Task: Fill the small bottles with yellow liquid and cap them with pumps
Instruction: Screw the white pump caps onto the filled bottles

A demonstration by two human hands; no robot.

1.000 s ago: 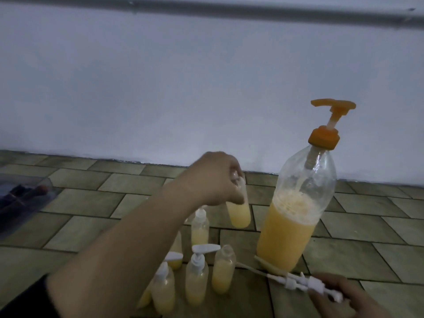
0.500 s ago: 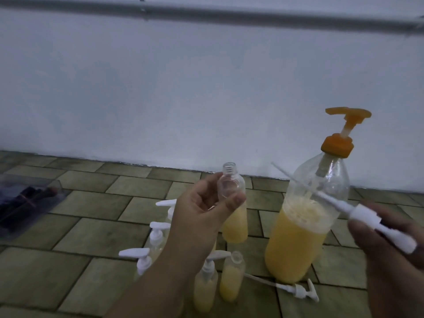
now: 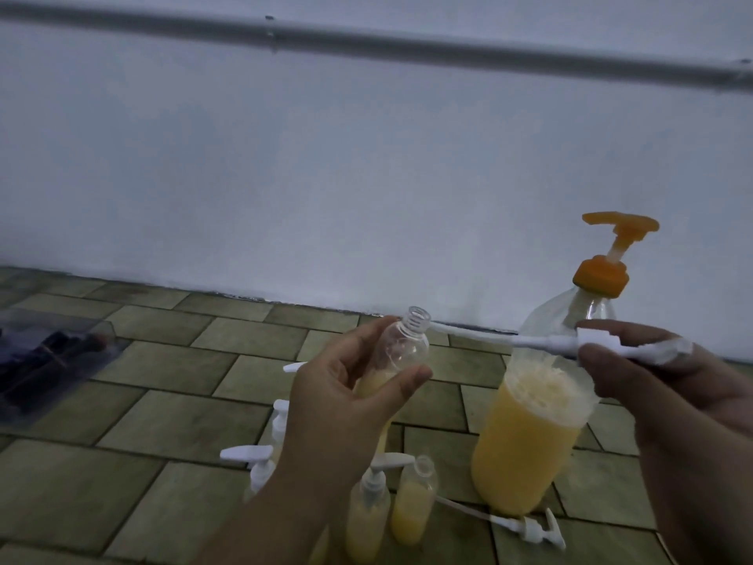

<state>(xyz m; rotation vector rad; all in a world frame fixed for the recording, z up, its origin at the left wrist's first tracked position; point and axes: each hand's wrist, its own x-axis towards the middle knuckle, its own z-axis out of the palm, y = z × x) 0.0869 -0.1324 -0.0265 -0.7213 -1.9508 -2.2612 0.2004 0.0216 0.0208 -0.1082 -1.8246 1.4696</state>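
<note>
- The left hand (image 3: 346,405) grips a small clear bottle (image 3: 401,352), thumb and fingers curled round its body; the bottle is held off the floor, tilted slightly, its threaded neck uncapped, yellow liquid in its lower part.
- The right hand (image 3: 668,381) pinches a white pump (image 3: 586,344) at its collar between thumb and fingers, with the pump head lying back over the fingers and the dip tube (image 3: 472,334) pointing left.
- The tip of the tube is just beside the bottle's open neck; whether it has entered cannot be told.
- Behind the right hand a large clear bottle (image 3: 529,442) stands on the tiled floor (image 3: 134,422), over half full of yellow liquid with foam on top, capped by an orange pump (image 3: 607,263).
- Below the left hand, small filled bottles stand together on the floor: one uncapped bottle (image 3: 413,503), beside it a capped bottle (image 3: 368,519) with a white pump, and more pump heads (image 3: 244,454) showing left of the wrist.
- A loose white pump (image 3: 525,528) lies flat on the floor in front of the large bottle.
- Near the floor's left edge sits a clear plastic box (image 3: 53,360) with dark contents, well apart from the bottles.
- A white wall (image 3: 326,177) rises behind, with a grey pipe (image 3: 366,40) running across it.
</note>
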